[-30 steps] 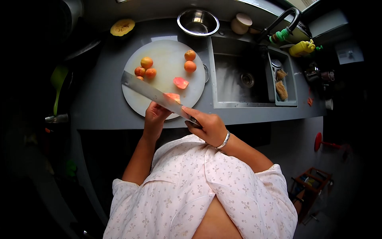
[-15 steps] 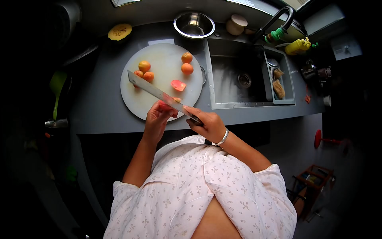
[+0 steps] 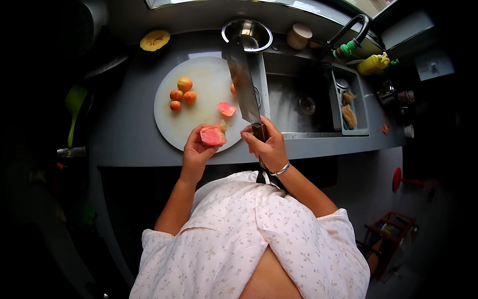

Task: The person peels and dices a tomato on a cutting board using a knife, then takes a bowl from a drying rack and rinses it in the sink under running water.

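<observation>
My left hand (image 3: 195, 155) holds a cut piece of tomato (image 3: 212, 136) at the near edge of the round white cutting board (image 3: 199, 115), its pink flesh facing up. A pale bit sticks up at its right side. Gripped by its dark handle in my right hand (image 3: 273, 150), a broad kitchen knife (image 3: 243, 82) points up and away, its blade apart from the tomato. Another tomato piece (image 3: 227, 109) lies cut on the board. Several whole tomatoes (image 3: 184, 84) are grouped on the left. One more tomato (image 3: 232, 89) is mostly hidden behind the blade.
A steel bowl (image 3: 255, 43) stands behind the board, beside a lidded pale jar (image 3: 299, 36). To the right is the sink (image 3: 294, 79) with a black faucet (image 3: 366, 25) and a side basket (image 3: 362, 112). A cut yellow squash (image 3: 155, 40) sits at the back left.
The knife has come off the tomato piece and swung right, its blade now pointing away. My left hand has turned the tomato piece so its cut face shows.
</observation>
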`<state>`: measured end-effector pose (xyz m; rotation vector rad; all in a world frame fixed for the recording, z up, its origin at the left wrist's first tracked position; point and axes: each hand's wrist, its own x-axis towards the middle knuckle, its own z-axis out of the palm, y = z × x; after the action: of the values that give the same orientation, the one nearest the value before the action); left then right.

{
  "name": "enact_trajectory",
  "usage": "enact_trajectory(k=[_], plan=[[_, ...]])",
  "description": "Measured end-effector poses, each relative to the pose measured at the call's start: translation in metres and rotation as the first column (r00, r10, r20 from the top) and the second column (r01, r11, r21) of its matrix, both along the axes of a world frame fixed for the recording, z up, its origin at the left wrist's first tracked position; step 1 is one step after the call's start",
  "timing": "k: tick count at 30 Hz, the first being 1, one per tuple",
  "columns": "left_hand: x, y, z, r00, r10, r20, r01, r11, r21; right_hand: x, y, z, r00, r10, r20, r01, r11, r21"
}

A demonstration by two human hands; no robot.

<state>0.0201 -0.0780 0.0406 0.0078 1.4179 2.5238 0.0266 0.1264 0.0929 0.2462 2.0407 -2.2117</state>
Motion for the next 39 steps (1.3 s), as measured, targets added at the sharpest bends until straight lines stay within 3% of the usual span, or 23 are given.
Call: enact_trajectory(k=[4,6,10,14,19,24,25,26,29,33,34,35,36,38,39], plan=[[-0.002,0.012,-0.004,0.995,-0.062,-0.076,0.062,0.998,0.001,-0.019,-0.014,-0.009,0.998,-0.005,-0.069,-0.002,0.995,-0.098],[-0.005,0.015,-0.002,0.989,-0.101,-0.107,0.092,0.992,-0.088,-0.021,-0.015,-0.011,0.997,-0.033,-0.065,0.029,0.998,-0.064],[-0.004,0.023,-0.012,0.999,-0.042,0.009,0.041,0.999,0.03,-0.014,0.0,-0.002,0.995,-0.046,-0.092,0.048,0.999,0.025],[-0.019,0.027,-0.019,0.995,-0.066,0.072,0.057,0.991,0.125,-0.006,0.038,-0.022,0.962,-0.205,-0.179,0.21,0.978,0.007],[-0.031,0.041,-0.027,0.999,-0.009,0.045,0.005,0.996,0.09,0.02,0.132,-0.031,0.904,-0.409,-0.124,0.421,0.903,0.092],[-0.04,0.083,-0.02,0.995,0.022,0.098,-0.031,0.995,0.091,0.055,0.258,-0.051,0.767,-0.637,-0.074,0.64,0.751,0.163],[-0.042,0.094,-0.019,0.99,0.043,0.133,-0.056,0.993,0.102,0.058,0.287,-0.067,0.699,-0.698,-0.154,0.713,0.668,0.213],[-0.043,0.104,-0.019,0.989,0.11,0.102,-0.122,0.985,0.118,0.065,0.317,-0.06,0.703,-0.708,-0.068,0.696,0.664,0.274],[-0.044,0.138,-0.022,0.971,0.148,0.188,-0.168,0.981,0.095,0.074,0.414,-0.096,0.526,-0.797,-0.297,0.829,0.402,0.39],[-0.049,0.176,-0.023,0.948,0.218,0.233,-0.26,0.95,0.172,0.079,0.544,-0.098,0.476,-0.8,-0.365,0.794,0.212,0.57],[-0.048,0.182,-0.023,0.944,0.236,0.233,-0.279,0.944,0.176,0.078,0.587,-0.116,0.45,-0.711,-0.541,0.838,0.128,0.53],[-0.047,0.188,-0.023,0.94,0.244,0.239,-0.287,0.943,0.169,0.075,0.608,-0.101,0.458,-0.73,-0.508,0.78,0.056,0.623],[-0.045,0.193,-0.022,0.937,0.25,0.246,-0.294,0.942,0.161,0.071,0.629,-0.088,0.475,-0.747,-0.465,0.762,0.085,0.642],[-0.041,0.202,-0.019,0.927,0.281,0.25,-0.324,0.933,0.154,0.065,0.715,-0.12,0.493,-0.498,-0.713,0.799,-0.065,0.598],[-0.039,0.203,-0.02,0.919,0.3,0.255,-0.346,0.925,0.159,0.06,0.719,-0.104,0.496,-0.631,-0.596,0.755,-0.025,0.655]])
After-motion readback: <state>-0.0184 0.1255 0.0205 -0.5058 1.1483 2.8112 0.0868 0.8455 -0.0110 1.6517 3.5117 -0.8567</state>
